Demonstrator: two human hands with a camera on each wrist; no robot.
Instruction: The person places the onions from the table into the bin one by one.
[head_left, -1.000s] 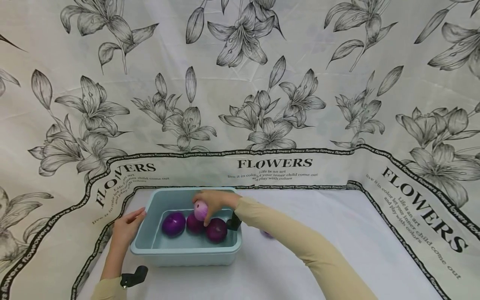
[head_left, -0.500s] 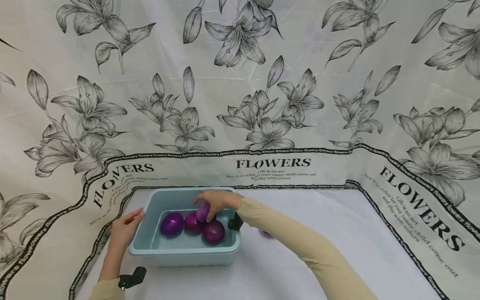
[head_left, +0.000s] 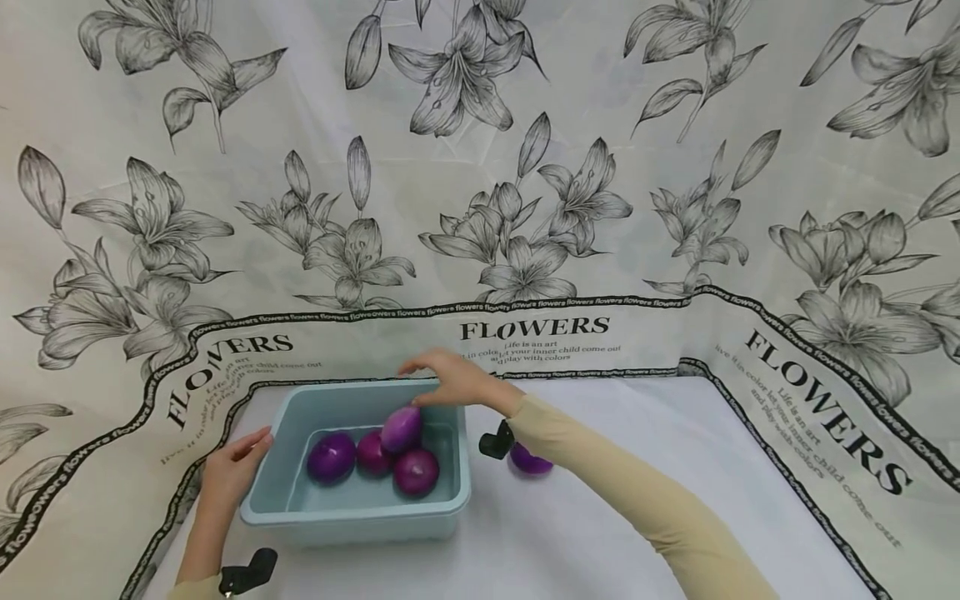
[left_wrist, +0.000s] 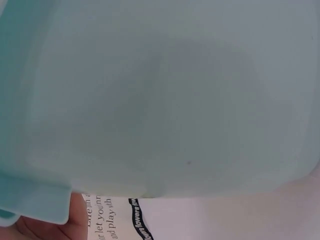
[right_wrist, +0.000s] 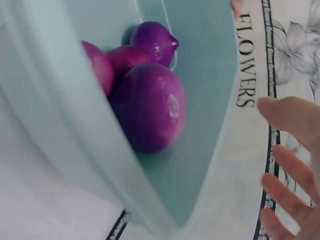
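Note:
A pale blue plastic basin (head_left: 360,521) stands on the table's left part. Inside it are several purple onions: one at the left (head_left: 331,457), one in the middle (head_left: 372,452), one at the front right (head_left: 416,472), and a larger onion (head_left: 402,429) leaning on top of these. My right hand (head_left: 461,381) is above the basin's far right rim, fingers spread, holding nothing. In the right wrist view that large onion (right_wrist: 152,107) lies inside the wall, apart from my fingers (right_wrist: 290,195). My left hand (head_left: 228,471) holds the basin's left rim; in the left wrist view the basin wall (left_wrist: 160,110) hides most of it.
Another purple onion (head_left: 531,460) lies on the white tablecloth (head_left: 600,517) right of the basin, partly hidden by my right sleeve (head_left: 622,492). A flower-printed cloth (head_left: 525,208) rises behind and around the sides of the table.
My right hand has let go of the large onion, leaving it on the others, and has lifted up and right. My left hand stays at the rim. The view has shifted slightly.

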